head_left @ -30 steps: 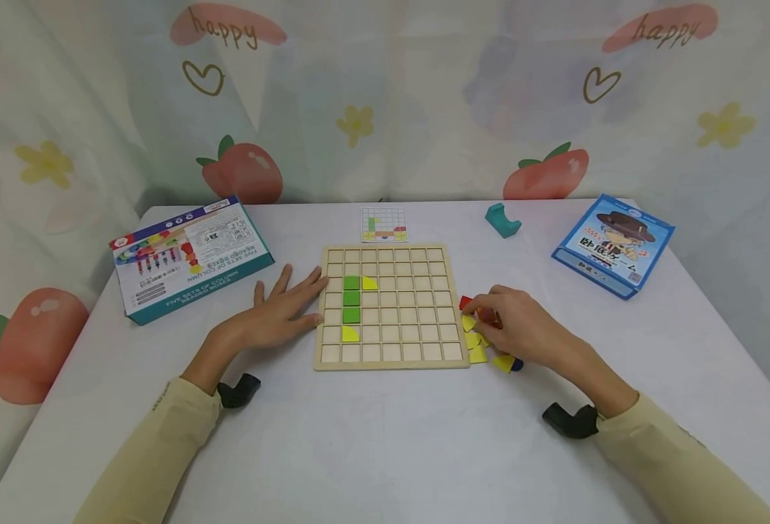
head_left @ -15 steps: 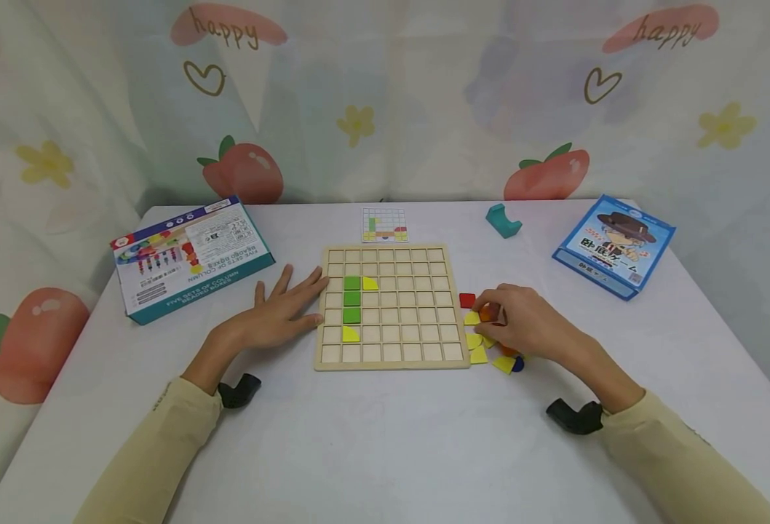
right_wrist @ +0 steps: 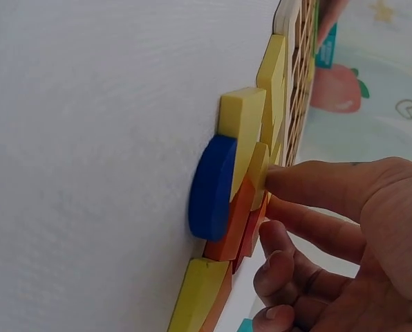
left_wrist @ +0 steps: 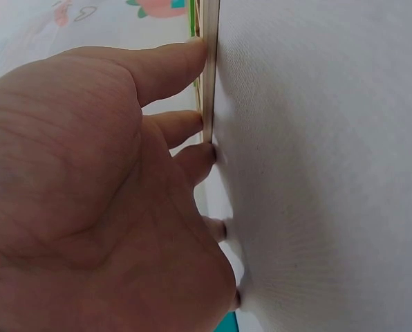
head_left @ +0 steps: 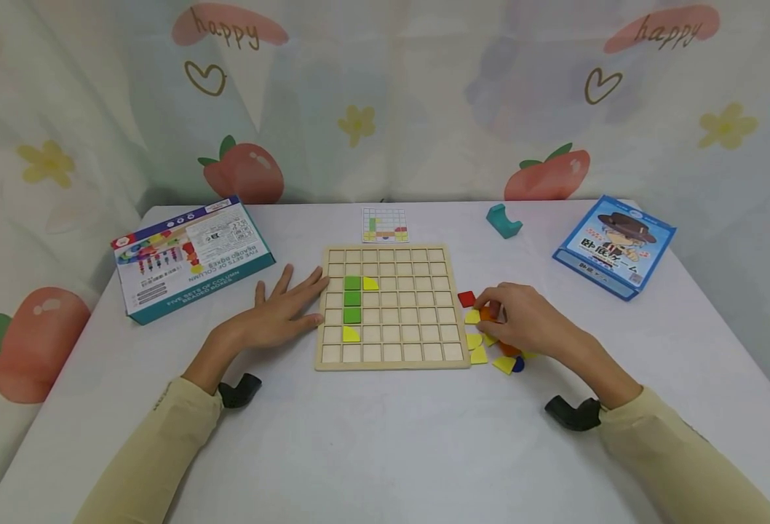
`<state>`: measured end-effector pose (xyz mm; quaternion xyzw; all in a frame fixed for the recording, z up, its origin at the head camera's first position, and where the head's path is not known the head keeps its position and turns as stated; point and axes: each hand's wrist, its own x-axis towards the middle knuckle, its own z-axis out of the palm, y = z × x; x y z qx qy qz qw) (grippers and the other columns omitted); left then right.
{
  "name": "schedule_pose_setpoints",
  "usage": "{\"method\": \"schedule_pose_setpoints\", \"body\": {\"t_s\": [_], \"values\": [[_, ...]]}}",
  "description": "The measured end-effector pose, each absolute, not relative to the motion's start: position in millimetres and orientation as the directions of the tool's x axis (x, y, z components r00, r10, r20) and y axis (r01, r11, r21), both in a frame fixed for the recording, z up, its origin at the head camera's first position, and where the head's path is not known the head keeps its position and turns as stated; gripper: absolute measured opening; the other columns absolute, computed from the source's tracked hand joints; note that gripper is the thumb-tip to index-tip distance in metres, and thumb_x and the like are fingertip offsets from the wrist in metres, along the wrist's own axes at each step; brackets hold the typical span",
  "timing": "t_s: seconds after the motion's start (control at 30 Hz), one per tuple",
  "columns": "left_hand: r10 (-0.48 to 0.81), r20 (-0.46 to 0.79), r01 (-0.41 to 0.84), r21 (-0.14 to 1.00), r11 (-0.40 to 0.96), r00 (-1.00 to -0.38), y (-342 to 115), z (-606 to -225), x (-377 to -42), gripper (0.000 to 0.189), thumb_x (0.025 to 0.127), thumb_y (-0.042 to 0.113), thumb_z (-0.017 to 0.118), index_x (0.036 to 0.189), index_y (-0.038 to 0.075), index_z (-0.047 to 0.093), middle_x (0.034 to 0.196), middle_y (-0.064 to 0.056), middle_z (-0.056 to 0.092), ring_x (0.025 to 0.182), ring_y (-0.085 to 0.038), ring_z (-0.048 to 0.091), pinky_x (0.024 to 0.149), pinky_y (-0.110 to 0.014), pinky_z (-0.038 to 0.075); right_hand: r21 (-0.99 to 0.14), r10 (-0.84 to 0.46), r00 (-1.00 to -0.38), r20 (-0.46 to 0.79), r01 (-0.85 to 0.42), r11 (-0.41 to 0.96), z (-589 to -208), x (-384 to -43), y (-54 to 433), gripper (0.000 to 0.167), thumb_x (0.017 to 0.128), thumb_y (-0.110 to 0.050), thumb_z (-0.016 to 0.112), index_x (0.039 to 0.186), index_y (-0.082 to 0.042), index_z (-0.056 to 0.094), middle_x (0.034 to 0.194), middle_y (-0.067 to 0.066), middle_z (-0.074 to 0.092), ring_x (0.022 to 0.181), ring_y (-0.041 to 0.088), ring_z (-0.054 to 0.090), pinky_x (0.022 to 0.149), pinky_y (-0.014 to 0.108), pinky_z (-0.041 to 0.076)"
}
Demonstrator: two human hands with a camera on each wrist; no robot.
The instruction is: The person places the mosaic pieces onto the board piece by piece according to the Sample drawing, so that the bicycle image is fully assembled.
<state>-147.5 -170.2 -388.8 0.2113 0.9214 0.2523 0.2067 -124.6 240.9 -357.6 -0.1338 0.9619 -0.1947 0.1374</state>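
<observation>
- While the left hand spreads against the grid board, the right hand touches a yellow tile (pinching? can't tell).
- Mid-frame, the board lies left of the tile.

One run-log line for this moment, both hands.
left hand: touching grid board edge; right hand: fingers at loose pieces; in grid board: three green squares

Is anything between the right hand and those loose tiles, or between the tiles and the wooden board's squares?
Nothing visible blocks either. The right hand is at the flat yellow, red, orange and blue tiles; only the low edge of the pale wooden grid board lies between them and its squares.
</observation>
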Motion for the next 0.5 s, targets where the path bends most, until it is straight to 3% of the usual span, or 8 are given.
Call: {"method": "schedule_pose_setpoints", "body": {"t_s": [0.5], "values": [[0.495,-0.267,0.284,0.562,0.777,-0.827,-169.5,-387.2,-146.7,0.073,0.110,0.039,0.053,0.171,0.021,0.019,0.182,-0.006,0.004,0.164,-0.045,-0.022,0.118,-0.081,-0.021,-0.389,-0.301,-0.941,-0.155,-0.222,0.894,-356.6,-121.9,241.1,0.030,0.095,-0.020,0.079,0.120,-0.004,0.075,0.091,0.007,0.064,0.088,0.022,0.056,0.066,0.026,0.051]]}}
